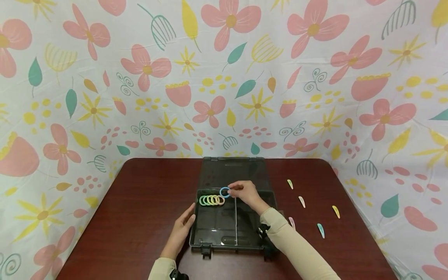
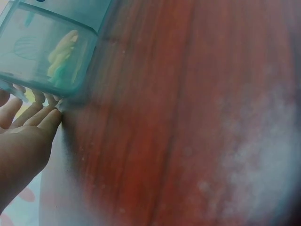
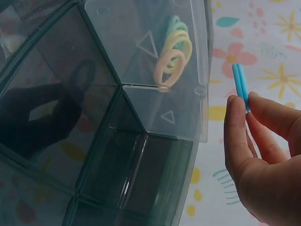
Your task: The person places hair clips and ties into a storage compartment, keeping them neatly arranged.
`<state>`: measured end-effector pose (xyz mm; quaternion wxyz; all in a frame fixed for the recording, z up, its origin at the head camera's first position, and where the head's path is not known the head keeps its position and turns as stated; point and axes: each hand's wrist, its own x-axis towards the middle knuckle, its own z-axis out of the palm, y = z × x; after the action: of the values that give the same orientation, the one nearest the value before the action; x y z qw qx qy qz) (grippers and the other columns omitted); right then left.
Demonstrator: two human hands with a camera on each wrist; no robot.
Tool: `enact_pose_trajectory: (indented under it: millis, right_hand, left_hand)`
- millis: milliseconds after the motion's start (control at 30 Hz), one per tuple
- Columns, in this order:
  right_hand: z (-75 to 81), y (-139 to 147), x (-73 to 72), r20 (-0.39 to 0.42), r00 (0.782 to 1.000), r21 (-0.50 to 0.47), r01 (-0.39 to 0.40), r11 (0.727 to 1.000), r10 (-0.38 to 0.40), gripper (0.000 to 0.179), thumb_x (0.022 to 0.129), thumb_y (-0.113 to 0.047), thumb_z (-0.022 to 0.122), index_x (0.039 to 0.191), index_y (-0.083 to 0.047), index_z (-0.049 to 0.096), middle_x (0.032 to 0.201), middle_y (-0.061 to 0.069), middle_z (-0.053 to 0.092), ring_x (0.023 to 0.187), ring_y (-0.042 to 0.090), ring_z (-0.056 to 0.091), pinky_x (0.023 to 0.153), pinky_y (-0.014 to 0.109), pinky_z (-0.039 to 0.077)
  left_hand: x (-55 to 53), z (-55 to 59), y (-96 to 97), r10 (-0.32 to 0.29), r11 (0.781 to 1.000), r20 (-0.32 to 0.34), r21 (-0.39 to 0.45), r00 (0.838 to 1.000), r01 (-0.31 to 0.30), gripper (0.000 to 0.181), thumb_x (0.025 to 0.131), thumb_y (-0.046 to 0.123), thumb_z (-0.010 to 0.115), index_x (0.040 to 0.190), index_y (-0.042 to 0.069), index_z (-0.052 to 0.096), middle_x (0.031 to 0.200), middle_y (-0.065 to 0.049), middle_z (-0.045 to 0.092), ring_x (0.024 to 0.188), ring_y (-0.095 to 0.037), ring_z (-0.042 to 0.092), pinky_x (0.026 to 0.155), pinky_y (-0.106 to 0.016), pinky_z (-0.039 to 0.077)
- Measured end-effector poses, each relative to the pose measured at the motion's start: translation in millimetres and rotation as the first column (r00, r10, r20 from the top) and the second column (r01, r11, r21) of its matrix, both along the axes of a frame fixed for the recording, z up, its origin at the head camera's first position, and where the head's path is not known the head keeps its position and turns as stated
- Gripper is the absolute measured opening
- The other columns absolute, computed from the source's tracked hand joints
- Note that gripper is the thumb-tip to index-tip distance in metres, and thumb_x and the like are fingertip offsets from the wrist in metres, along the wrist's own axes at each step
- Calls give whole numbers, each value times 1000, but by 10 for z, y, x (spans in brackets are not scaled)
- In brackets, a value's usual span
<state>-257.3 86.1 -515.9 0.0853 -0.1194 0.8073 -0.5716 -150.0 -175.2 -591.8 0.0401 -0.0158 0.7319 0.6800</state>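
Note:
My right hand [image 1: 246, 193] pinches a blue hair tie [image 1: 225, 192] between thumb and fingers, above the back of a dark see-through plastic case [image 1: 213, 244]. In the right wrist view the blue hair tie [image 3: 241, 87] shows edge-on, standing up from the fingertips. Several hair ties [image 1: 211, 200] in green, yellow and peach overlap in a row in the case's left compartment, the peach one at the right end. My left hand [image 1: 180, 229] rests at the left side of the case, its fingers fairly straight along the wall [image 2: 70, 89].
The case's lid [image 1: 234, 171] lies open toward the back edge of the table. A thin divider [image 1: 236, 225] splits the case into left and right. Several snap hair clips [image 1: 321, 230] lie scattered on the dark red table [image 1: 147, 217], right of the case. Patterned cloth hangs behind.

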Motion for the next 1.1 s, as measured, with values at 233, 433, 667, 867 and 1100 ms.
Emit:
enact_pose_trajectory:
  millis: [233,433,667,867,1100]
  right_hand:
    - [-53,-74,3,-35,999,10,30,1000,-29,19,83,-5,74,101,1,73,86,14,72,72,22,69,73,46,56]
    - [-77,-142,29,-91,995,72,47,996,-41,16,82,-2,74,98,0,73,82,10,71,68,19,68,65,39,57]
    - [-122,-213,45,-149,988,142,51,989,-29,15,83,-3,74,98,-1,74,82,7,70,66,15,64,58,29,53]
    - [-137,-269,45,-215,977,188,57,981,-16,14,82,-1,74,95,2,73,79,8,69,68,17,65,57,28,53]
    - [-158,-329,46,-254,967,236,47,971,15,13,82,0,73,95,4,72,77,7,68,69,18,65,59,28,53]
  left_hand:
    - [-9,0,16,11,1000,9,-1,1000,-11,52,101,20,53,150,16,37,155,-13,29,142,-37,22,110,-58,24]
    - [-21,-15,14,13,1000,19,18,1000,-13,51,101,19,52,149,16,38,155,-12,29,142,-37,20,111,-58,21]
    - [-32,-5,17,13,1000,12,26,1000,-13,51,101,17,52,149,15,38,155,-12,29,142,-36,20,111,-57,22]
    - [-21,13,9,11,1000,7,19,1000,-12,51,101,16,51,150,14,37,155,-13,29,142,-37,21,111,-57,22]
    - [-22,14,9,10,1000,6,20,1000,-10,51,101,16,51,150,14,36,155,-13,29,142,-37,20,111,-57,22]
